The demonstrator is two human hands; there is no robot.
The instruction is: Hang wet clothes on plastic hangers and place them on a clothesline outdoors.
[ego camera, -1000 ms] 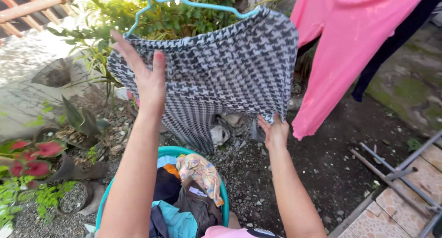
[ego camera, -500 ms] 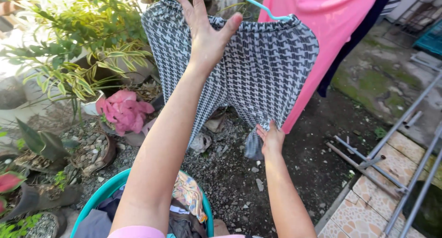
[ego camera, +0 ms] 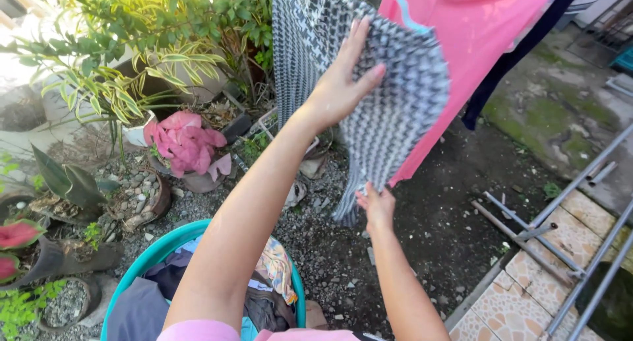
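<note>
I have the houndstooth garment (ego camera: 389, 110) hanging high at centre, its right edge against the pink cloth (ego camera: 475, 44) to the right. My left hand (ego camera: 343, 84) lies flat and open on its upper part, gripping nothing; my right hand (ego camera: 376, 206) pinches the lower hem. If I tug down hard, I judge it could slide off the blue hanger (ego camera: 409, 14) onto gravel, missing the teal basket (ego camera: 158, 252) near left.

No packages, labels, signs or screens show anywhere in the view, from upper left to lower right of the frame.
</note>
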